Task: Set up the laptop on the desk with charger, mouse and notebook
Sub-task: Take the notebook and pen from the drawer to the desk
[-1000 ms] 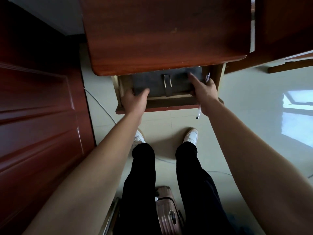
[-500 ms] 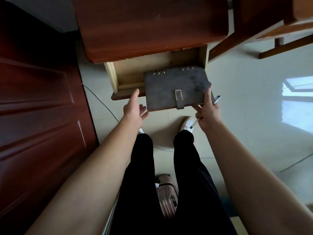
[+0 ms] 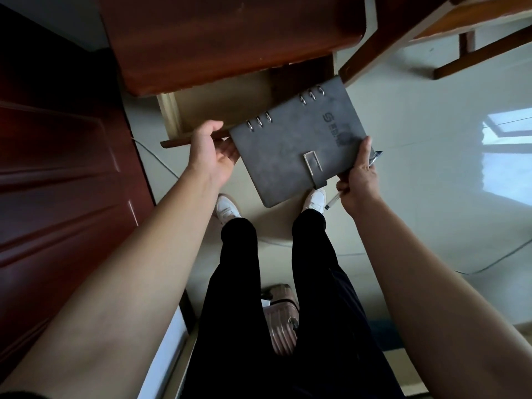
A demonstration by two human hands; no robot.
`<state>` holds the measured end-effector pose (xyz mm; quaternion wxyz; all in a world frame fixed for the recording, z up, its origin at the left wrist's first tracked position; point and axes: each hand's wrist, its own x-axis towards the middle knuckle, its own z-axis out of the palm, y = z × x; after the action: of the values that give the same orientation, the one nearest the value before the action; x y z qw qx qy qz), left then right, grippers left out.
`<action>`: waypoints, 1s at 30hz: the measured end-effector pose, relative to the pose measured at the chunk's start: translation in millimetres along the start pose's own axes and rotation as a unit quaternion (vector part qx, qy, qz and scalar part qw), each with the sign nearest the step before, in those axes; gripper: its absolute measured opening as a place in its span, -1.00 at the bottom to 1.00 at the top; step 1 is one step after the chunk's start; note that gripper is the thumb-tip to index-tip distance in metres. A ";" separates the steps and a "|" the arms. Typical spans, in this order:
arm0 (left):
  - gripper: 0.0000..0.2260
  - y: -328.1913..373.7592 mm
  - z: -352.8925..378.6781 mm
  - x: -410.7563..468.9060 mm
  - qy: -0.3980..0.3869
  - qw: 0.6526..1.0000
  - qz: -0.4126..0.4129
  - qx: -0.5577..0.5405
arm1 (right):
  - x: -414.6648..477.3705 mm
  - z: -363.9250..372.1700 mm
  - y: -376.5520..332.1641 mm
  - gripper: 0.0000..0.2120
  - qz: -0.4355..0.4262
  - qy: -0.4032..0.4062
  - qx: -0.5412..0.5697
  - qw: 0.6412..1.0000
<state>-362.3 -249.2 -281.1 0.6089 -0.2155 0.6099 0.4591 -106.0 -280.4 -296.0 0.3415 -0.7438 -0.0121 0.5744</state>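
A dark grey ring-bound notebook [image 3: 290, 142] with a clasp strap is held tilted in the air in front of the open desk drawer [image 3: 218, 108]. My right hand [image 3: 358, 177] grips its right edge with the thumb on the cover, and a pen [image 3: 374, 158] is pinched in the same hand. My left hand [image 3: 211, 156] rests on the drawer's front edge with fingers curled over it, its fingertips close to the notebook's left edge. The red-brown desk top [image 3: 230, 33] fills the upper view. No laptop, charger or mouse shows.
A dark red door [image 3: 63, 168] stands at the left. A chair's wooden legs [image 3: 466, 50] are at the upper right. My legs and white shoes stand on the pale tiled floor, with a pink suitcase [image 3: 282, 318] behind them. Cables run across the floor.
The notebook came out of the drawer and now hangs in front of it, rotated clockwise, in my right hand. My left hand let go of it and moved to the drawer front.
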 end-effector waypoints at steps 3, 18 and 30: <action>-0.93 10.2 11.3 -6.5 -0.009 0.999 0.009 -0.049 | -2.4 7.7 -16.3 -0.59 -0.004 -0.002 0.002 1.000; -0.79 30.3 49.7 1.0 -0.019 0.998 0.025 -0.050 | 13.7 -15.0 -38.9 -0.58 0.005 0.020 0.025 0.999; -0.43 45.1 51.8 15.1 -0.089 0.995 0.024 0.042 | 16.0 -3.6 -44.0 -0.59 -0.004 -0.006 -0.013 1.000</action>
<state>-373.6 -180.3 -273.4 0.6578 -0.1334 0.5773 0.4650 -81.0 -241.9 -286.2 0.3342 -0.7446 -0.0246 0.5773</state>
